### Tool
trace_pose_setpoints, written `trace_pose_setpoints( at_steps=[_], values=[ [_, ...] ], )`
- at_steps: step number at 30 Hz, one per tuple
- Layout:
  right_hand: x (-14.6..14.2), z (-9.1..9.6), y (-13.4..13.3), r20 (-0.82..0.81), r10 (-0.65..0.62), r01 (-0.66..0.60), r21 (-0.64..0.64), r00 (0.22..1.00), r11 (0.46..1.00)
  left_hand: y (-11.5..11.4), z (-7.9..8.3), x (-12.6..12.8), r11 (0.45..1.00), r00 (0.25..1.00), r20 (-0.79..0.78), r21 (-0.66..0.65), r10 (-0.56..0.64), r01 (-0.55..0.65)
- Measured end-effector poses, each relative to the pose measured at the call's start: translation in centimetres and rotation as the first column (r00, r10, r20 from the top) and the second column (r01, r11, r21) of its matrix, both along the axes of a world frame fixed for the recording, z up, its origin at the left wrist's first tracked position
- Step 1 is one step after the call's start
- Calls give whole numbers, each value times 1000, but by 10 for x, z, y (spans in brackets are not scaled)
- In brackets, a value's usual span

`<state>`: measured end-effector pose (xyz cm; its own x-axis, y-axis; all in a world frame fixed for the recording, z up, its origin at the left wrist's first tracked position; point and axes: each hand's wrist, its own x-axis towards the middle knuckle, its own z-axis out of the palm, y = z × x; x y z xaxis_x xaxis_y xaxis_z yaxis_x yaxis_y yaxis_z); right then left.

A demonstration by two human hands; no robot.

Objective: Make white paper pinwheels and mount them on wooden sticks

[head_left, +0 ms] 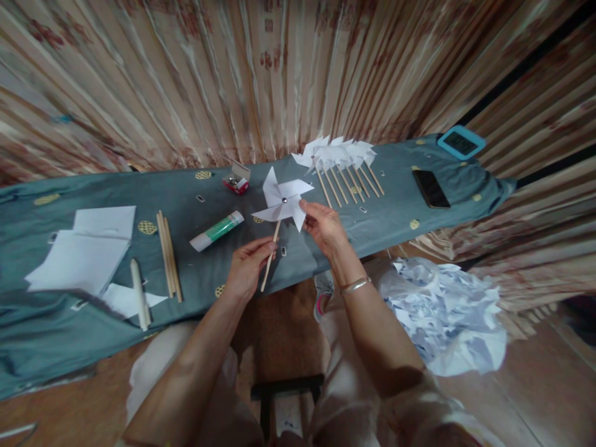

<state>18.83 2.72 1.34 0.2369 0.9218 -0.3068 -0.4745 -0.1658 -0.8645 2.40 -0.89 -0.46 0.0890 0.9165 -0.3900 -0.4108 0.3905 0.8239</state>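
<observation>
A white paper pinwheel point(274, 191) with a round metal pin at its centre is held upright above the table. Its wooden stick point(266, 274) is pinched between the thumb and fingers of my left hand point(249, 264). At the pinwheel's right side, my right hand point(326, 228) has its thumb and fingertips closed on one paper blade. Close by on the left lies a green and white glue tube point(222, 230). Behind it stands a small open red box point(236, 183) of metal pins. Several more pinwheels point(342, 152) lie overlapping in a row beyond my right hand.
On the left of the green cloth point(195, 279) are white paper sheets point(88, 248), several wooden sticks point(168, 257) and a white pen-like tool point(138, 292). A phone point(431, 189) and a blue digital timer point(460, 143) sit at right. Below, a plastic bag point(442, 310) holds paper scraps.
</observation>
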Motion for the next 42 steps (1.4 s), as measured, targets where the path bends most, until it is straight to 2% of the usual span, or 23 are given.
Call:
trace_pose_setpoints(
  at_steps=[42],
  values=[
    [-16,2,-9,-62,80,-82,-36,995,996,1,1,-1,1000,1000,11,19,22,-23]
  ],
)
